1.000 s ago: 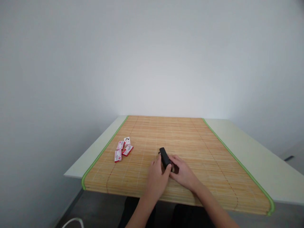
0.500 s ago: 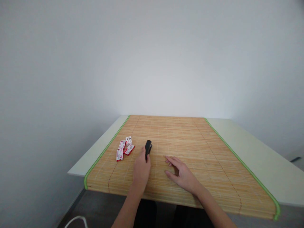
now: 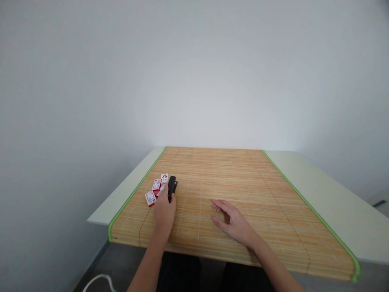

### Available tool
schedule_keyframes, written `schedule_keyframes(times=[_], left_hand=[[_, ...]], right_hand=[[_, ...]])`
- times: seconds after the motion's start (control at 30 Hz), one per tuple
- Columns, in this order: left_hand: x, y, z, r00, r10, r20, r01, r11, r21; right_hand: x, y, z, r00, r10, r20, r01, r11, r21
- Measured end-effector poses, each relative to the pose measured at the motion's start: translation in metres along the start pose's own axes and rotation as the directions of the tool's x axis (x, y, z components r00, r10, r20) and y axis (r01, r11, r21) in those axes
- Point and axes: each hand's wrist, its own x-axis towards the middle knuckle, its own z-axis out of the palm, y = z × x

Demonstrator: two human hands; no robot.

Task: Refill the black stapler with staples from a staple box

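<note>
Head view: left hand (image 3: 164,211) w/ fingers wrapped round a black stapler (image 3: 172,187) at the mat's (image 3: 243,182) left side, right beside the red-white staple boxes (image 3: 155,189), while right hand (image 3: 234,221) rests flat mid-mat, fingers loosely spread, holding nothing.

The scene is seen from a single camera worn on the head, so no second view is offered and nothing is shared between views. The lens is aimed forward and only slightly downward: the upper half of the frame is filled by a plain wall (image 3: 194,73), and the tabletop (image 3: 319,194) with its bamboo mat (image 3: 243,190) is pushed into the lower half. The near edge of the mat is met close to the body, and both forearms are seen entering from the bottom. The far edge is kept well in view, the left hand (image 3: 164,211) and right hand (image 3: 235,223) at middle distance.
</note>
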Motion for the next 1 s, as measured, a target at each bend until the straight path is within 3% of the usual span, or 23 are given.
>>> schedule_keyframes(times=[0.13, 0.23, 0.33, 0.47, 0.6, 0.67, 1.0], left_hand=[[-0.005, 0.011, -0.011, 1.000, -0.006, -0.030, 0.006, 1.000, 0.002], [-0.019, 0.035, -0.020, 0.996, 0.045, -0.071, -0.044, 0.999, 0.016], [-0.040, 0.066, -0.017, 0.977, 0.202, 0.066, -0.197, 0.978, -0.071], [-0.064, 0.093, 0.004, 0.855, 0.403, 0.328, -0.348, 0.913, -0.213], [-0.067, 0.098, 0.019, 0.741, 0.519, 0.426, -0.470, 0.854, -0.223], [-0.066, 0.098, 0.022, 0.704, 0.549, 0.451, -0.512, 0.832, -0.213], [-0.069, 0.106, 0.025, 0.743, 0.503, 0.442, -0.475, 0.861, -0.183]], right_hand=[[0.000, -0.002, -0.001, 1.000, -0.007, -0.003, 0.007, 1.000, 0.006], [0.000, -0.003, 0.000, 1.000, -0.005, -0.017, 0.005, 1.000, -0.015], [0.000, -0.001, 0.002, 0.998, -0.005, -0.070, -0.001, 0.996, -0.089], [-0.003, 0.011, 0.005, 0.987, 0.015, -0.160, -0.055, 0.967, -0.249], [-0.015, 0.023, 0.005, 0.984, 0.073, -0.165, -0.136, 0.897, -0.419], [-0.021, 0.024, 0.006, 0.981, 0.101, -0.163, -0.168, 0.861, -0.480], [-0.025, 0.018, 0.015, 0.964, 0.098, -0.246, -0.225, 0.792, -0.567]])
